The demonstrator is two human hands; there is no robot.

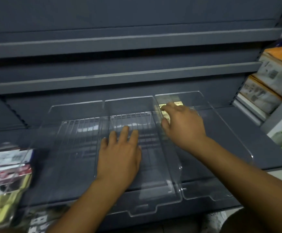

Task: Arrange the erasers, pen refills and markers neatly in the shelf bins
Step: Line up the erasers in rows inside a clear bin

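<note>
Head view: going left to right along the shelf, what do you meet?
Stacked packets at the left edge → left hand, fingers straight, in the middle clear bin → right hand → orange-topped boxes at the far right.

Three clear plastic shelf bins (128,105) stand side by side on the grey shelf (237,132); small yellow-labelled packs (165,115) lie at the right bin's back, partly beneath my right hand (182,125).

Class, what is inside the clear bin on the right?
Small yellow-labelled packs lie at the back of the bin, with the right hand on them. The hand covers most, so their number is hidden.
</note>
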